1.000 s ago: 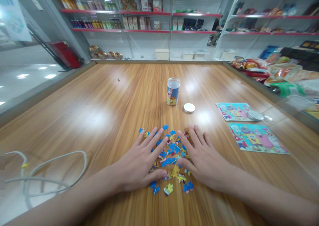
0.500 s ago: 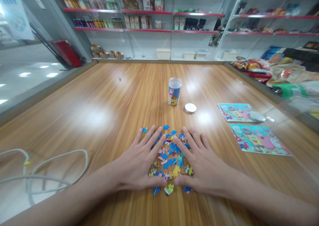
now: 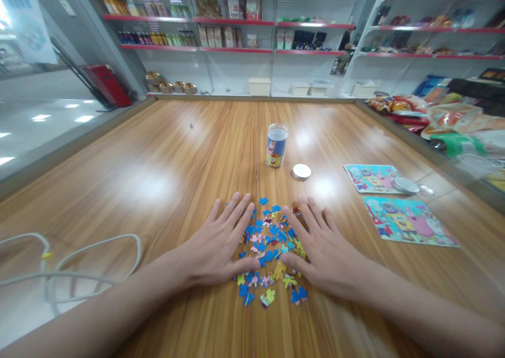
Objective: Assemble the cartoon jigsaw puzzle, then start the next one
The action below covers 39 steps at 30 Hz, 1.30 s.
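Loose jigsaw puzzle pieces (image 3: 271,255), mostly blue with some yellow and pink, lie spread on the wooden table (image 3: 189,163) in front of me. My left hand (image 3: 215,247) rests palm down over the left side of the pieces, fingers spread. On the right side my right hand (image 3: 325,250) lies flat in the same way, its thumb and fingers apart. Some pieces are hidden beneath both hands. Beyond them stands an open clear jar (image 3: 276,145) with a cartoon label, and a round white lid (image 3: 301,172) lies beside it.
Two cartoon picture cards (image 3: 409,221) lie at the right, a round silver lid (image 3: 406,185) on the farther one. A pale cable (image 3: 136,247) loops at the left. Packaged goods (image 3: 406,105) are piled past the right edge; stocked shelves (image 3: 232,21) stand behind.
Both hands have shifted slightly outward and away from me, with a wider gap between them. More puzzle pieces now show between and below the hands.
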### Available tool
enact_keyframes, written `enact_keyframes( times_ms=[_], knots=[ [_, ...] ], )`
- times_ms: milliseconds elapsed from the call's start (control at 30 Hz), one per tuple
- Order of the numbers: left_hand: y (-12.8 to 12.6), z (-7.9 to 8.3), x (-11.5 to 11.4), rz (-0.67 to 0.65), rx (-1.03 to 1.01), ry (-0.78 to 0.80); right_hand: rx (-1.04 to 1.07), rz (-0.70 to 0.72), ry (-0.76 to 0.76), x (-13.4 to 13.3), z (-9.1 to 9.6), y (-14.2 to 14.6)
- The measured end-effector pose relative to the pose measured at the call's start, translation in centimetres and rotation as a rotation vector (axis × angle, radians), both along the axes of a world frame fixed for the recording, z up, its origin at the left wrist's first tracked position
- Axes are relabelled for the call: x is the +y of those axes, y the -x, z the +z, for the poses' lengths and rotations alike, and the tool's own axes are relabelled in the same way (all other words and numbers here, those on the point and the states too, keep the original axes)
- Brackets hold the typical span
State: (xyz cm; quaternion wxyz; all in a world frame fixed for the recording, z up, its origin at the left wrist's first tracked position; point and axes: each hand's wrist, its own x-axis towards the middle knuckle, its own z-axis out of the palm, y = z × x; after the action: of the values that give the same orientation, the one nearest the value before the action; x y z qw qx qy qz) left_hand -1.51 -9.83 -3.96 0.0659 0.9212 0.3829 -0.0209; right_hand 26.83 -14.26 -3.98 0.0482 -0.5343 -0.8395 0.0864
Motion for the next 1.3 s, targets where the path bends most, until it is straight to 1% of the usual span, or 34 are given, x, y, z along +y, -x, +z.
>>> enact_keyframes(
  times_ms=[167, 267, 467, 633, 833, 967, 1033, 1167, 1300],
  knots=[
    [-0.3, 0.2, -0.3, -0.013, -0.013, 0.005, -0.002, 0.027, -0.014, 0.0, 0.0, 0.1],
    [-0.5, 0.3, -0.5, -0.027, -0.018, 0.008, -0.012, 0.041, 0.006, 0.0, 0.2, 0.2],
    [-1.0, 0.6, -0.9, -0.093, -0.046, 0.016, -0.034, 0.088, 0.041, -0.1, 0.6, 0.4],
    [-0.9, 0.5, -0.7, -0.099, -0.07, 0.019, -0.015, 0.181, 0.06, -0.1, 0.7, 0.3],
    [-0.9, 0.5, -0.4, -0.062, -0.078, 0.04, -0.018, 0.193, 0.053, 0.1, 0.8, 0.2],
    [-1.1, 0.7, -0.2, -0.097, -0.104, 0.067, -0.004, 0.215, 0.05, 0.0, 1.1, 0.4],
    [-1.1, 0.6, -0.1, -0.094, -0.122, 0.053, 0.001, 0.222, 0.056, 0.0, 1.1, 0.4],
    [-1.2, 0.3, -0.2, -0.041, -0.12, 0.019, -0.004, 0.211, 0.07, 0.1, 1.1, 0.6],
    [-1.4, 0.4, -0.3, -0.058, -0.098, 0.034, -0.008, 0.227, 0.074, 0.1, 1.2, 0.7]
  ],
)
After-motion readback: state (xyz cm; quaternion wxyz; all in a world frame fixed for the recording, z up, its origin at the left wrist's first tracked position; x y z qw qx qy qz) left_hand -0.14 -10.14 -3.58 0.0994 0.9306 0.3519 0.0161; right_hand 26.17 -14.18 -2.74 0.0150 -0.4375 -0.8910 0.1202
